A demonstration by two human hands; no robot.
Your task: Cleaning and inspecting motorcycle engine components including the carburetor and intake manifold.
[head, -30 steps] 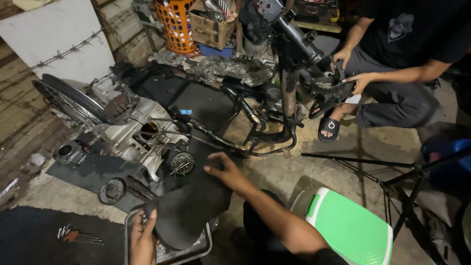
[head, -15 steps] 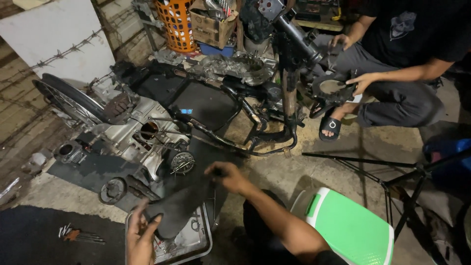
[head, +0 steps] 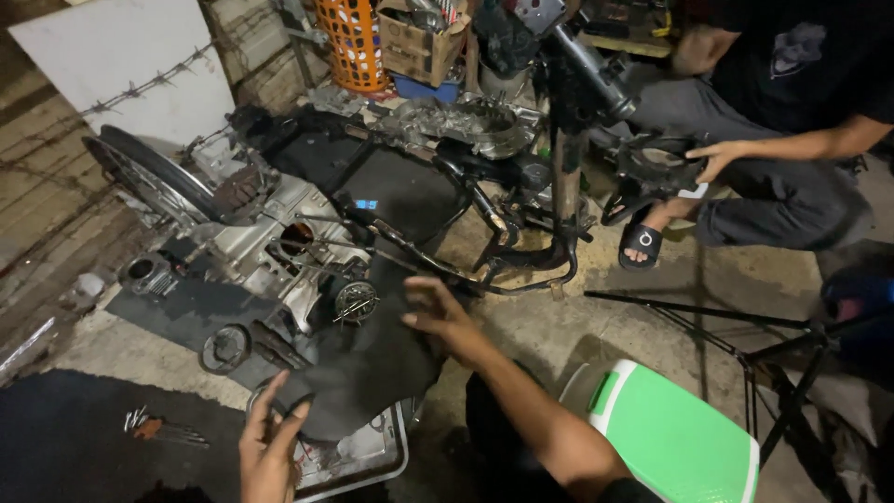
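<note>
My left hand (head: 270, 447) hovers with spread fingers at the near edge of a black rubber mat (head: 363, 368). The mat drapes over a metal tray (head: 372, 456) of small parts. My right hand (head: 438, 312) reaches out, fingers apart, over the far side of the same mat, close to a round clutch-like part (head: 356, 300) on the engine case (head: 270, 251). Neither hand grips anything that I can see.
A stripped motorcycle frame (head: 503, 233) lies across the floor with a wheel (head: 154, 177) at the left. Another person sits at the top right, one hand (head: 717, 158) on a round metal part. A green-lidded bucket (head: 670, 438), a black tripod (head: 745, 335) and hand tools (head: 154, 428) are nearby.
The black mat has been drawn back toward the engine, uncovering more of the tray. My left hand has shifted right along the mat's near edge; my right hand has lifted slightly.
</note>
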